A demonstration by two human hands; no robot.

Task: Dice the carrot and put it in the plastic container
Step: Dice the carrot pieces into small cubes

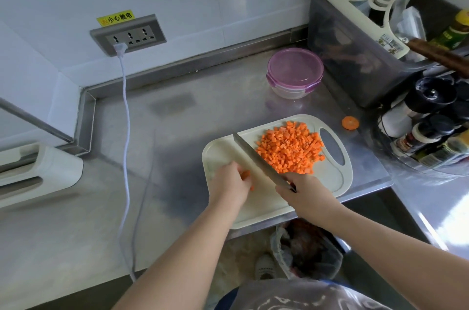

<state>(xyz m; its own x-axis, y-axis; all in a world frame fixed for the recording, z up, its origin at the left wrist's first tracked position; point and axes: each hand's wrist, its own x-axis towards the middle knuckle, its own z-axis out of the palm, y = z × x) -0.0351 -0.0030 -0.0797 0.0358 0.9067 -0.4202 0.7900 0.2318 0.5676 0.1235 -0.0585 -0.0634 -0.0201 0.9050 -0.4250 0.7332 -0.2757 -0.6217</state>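
Left hand (pixel 232 183) pinches a small orange carrot stub (pixel 245 174); right hand (pixel 304 193) grips the steel-bladed kitchen knife (pixel 256 157). Heaped, evenly small orange carrot cubes (pixel 290 148) lie at the left hand's two o'clock.

— What does the person wear?
— A crinkly, see-through plastic apron (pixel 304 294) over blue clothes (pixel 226 297).
— And lower down?
— One pale shoe (pixel 265 268), whitish and grey.
— And the arms (pixel 182 246)?
— Bare all the way down to the left hand (pixel 229 183) and the right hand (pixel 304 193).
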